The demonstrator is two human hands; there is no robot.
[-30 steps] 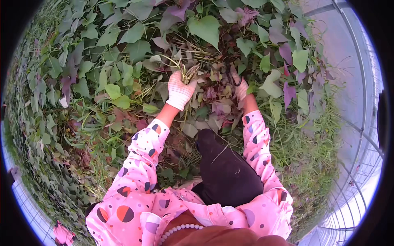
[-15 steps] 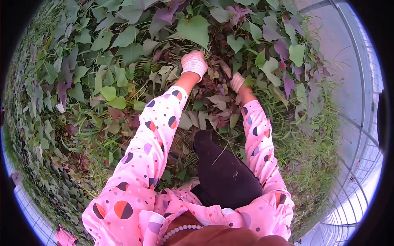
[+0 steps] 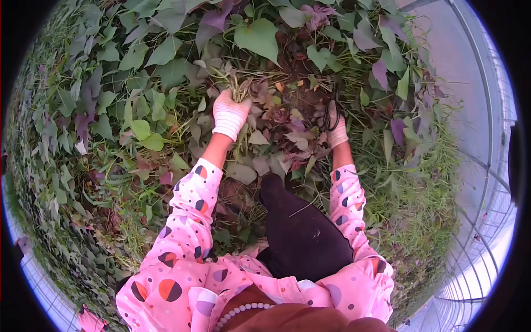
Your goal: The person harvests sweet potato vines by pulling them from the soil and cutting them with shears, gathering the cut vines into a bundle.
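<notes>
My left hand, in a pale glove with a ribbed cuff, is closed around a bunch of cut-looking vine stems that stick up past the fingers. To the right, my right hand, gloved too, grips what look like black-handled scissors; their blades are hard to make out among the stems. Between the hands lie wilted, purplish leaves over a patch of brown soil. Broad green heart-shaped leaves grow just beyond both hands.
My dark-clothed knee rises between my arms. Dense leafy vines spread left, with grass at right. A pale sheet and metal frame tubes border the right side. Someone in pink is at lower left.
My left hand has drawn back toward me and left, now with stems in it. My right hand has shifted slightly right and back, and the soil between them shows more.
</notes>
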